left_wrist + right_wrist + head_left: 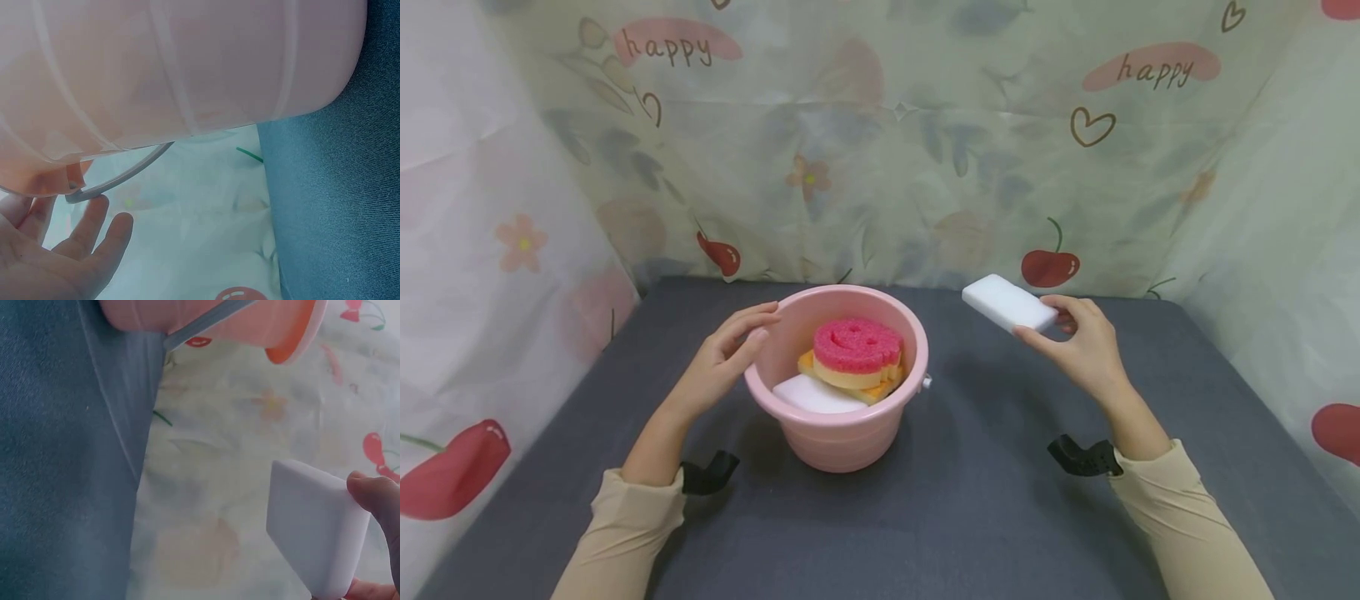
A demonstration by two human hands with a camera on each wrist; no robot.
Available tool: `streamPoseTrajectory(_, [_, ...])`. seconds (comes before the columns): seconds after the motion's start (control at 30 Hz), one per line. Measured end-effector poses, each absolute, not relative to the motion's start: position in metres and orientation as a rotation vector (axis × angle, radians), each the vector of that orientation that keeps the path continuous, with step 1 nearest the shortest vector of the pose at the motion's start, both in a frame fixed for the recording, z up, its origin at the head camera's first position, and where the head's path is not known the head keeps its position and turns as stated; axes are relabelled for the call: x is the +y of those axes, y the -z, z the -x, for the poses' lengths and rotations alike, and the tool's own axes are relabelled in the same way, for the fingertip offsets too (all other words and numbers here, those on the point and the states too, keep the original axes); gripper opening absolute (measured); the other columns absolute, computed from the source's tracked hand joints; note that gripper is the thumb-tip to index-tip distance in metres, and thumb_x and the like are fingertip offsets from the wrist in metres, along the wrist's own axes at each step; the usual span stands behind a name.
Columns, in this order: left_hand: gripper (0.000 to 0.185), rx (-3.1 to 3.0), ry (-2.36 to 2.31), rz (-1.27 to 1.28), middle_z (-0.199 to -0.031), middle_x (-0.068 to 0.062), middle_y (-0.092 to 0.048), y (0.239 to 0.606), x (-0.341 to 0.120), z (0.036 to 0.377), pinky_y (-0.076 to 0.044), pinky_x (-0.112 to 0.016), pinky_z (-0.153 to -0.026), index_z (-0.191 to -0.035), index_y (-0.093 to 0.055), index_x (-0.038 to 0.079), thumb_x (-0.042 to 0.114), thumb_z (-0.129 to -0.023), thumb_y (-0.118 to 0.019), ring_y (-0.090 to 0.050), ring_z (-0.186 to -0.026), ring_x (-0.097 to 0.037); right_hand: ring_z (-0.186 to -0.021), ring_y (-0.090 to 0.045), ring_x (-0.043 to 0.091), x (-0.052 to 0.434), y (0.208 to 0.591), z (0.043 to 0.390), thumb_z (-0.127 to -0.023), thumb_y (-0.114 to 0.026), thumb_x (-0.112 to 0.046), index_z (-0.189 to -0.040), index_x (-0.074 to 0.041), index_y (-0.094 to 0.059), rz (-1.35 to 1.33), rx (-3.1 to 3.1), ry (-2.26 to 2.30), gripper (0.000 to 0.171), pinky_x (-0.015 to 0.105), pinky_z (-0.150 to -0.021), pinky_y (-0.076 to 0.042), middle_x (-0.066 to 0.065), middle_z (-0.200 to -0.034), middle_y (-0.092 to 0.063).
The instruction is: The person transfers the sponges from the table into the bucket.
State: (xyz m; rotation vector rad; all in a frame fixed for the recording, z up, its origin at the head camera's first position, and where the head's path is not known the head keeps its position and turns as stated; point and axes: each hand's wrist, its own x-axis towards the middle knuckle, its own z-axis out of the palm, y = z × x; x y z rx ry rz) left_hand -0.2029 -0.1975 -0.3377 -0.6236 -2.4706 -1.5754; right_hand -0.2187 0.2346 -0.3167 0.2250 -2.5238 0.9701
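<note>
A pink bucket point(842, 437) stands upright on the dark table. Inside it lie a pink-and-yellow smiley sponge point(857, 346), an orange-yellow sponge point(880, 390) beneath that, and a white sponge point(820, 395). My left hand point(718, 362) is at the bucket's left rim, fingers loosely extended; the left wrist view shows them beside the grey handle point(119, 178). To the bucket's right, my right hand point(1086, 346) pinches a white rectangular sponge point(1009, 303) by its near right end, between thumb and fingers, up above the table. The right wrist view shows the same white sponge point(315, 525) held along its edge.
The dark table point(970, 517) runs back to a patterned curtain point(895, 192), with more curtain at both sides. A black strap piece point(707, 473) sits at the left wrist and another black strap piece point(1082, 457) at the right.
</note>
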Motion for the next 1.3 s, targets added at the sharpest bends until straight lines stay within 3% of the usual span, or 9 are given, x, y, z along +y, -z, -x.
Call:
streamPoseTrajectory(0.37, [0.035, -2.464, 1.577, 0.629, -0.146, -0.01, -0.039, 0.339, -0.198, 0.203, -0.038, -0.007, -0.091, -0.13, -0.051, 0.004, 0.018, -0.097, -0.046, -0.037, -0.133, -0.028, -0.089, -0.047, 0.01, 0.219, 0.307, 0.209, -0.076, -0.077, -0.02, -0.117, -0.003, -0.061, -0.3, -2.442, -0.981, 0.047, 0.016, -0.075, -0.04, 0.014, -0.104, -0.058])
streamPoseTrajectory(0.53, [0.035, -2.462, 1.576, 0.635, -0.146, -0.01, -0.038, 0.339, -0.197, 0.203, -0.038, -0.007, -0.091, -0.13, -0.051, 0.004, 0.017, -0.097, -0.046, -0.036, -0.133, -0.028, -0.087, -0.047, 0.009, 0.212, 0.303, 0.204, -0.076, -0.077, -0.018, -0.116, -0.004, -0.061, -0.337, -2.415, -1.007, 0.046, 0.01, -0.074, -0.037, 0.013, -0.103, -0.058])
streamPoseTrajectory(0.97, [0.035, -2.457, 1.592, 0.632, -0.146, -0.01, -0.039, 0.338, -0.198, 0.203, -0.038, -0.007, -0.091, -0.13, -0.051, 0.004, 0.016, -0.097, -0.046, -0.036, -0.133, -0.027, -0.086, -0.046, 0.001, 0.196, 0.298, 0.197, -0.071, -0.08, -0.012, -0.114, -0.003, -0.061, -0.46, -2.334, -1.01, 0.048, 0.014, -0.074, -0.038, 0.012, -0.106, -0.06])
streamPoseTrajectory(1.3, [0.036, -2.459, 1.574, 0.635, -0.146, -0.01, -0.039, 0.339, -0.198, 0.203, -0.038, -0.007, -0.091, -0.13, -0.051, 0.004, 0.017, -0.097, -0.046, -0.036, -0.133, -0.027, -0.087, -0.048, 0.004, 0.183, 0.298, 0.193, -0.07, -0.08, -0.01, -0.115, -0.004, -0.061, -0.555, -2.338, -1.029, 0.049, 0.013, -0.075, -0.038, 0.011, -0.103, -0.06])
